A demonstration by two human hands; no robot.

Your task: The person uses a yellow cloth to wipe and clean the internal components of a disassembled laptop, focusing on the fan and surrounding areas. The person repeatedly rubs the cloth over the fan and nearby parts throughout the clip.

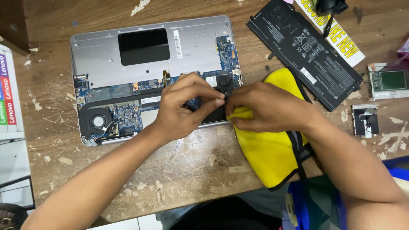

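Hands meet over opened laptop (128, 64): left hand (183, 106) pinches something small (unclear what), right hand (264, 106) clutches yellow cloth (272, 153).

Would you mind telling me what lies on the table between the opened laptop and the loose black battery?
In the head view, between the opened laptop and the black battery, only bare, worn table shows.

This looks like an electronics repair workshop. An opened laptop (149, 76) lies with its circuit board and fan bare on a scuffed, paint-chipped wooden worktop (187, 166). A removed flat black battery (304, 51) and small loose parts (365, 119) lie beside it.
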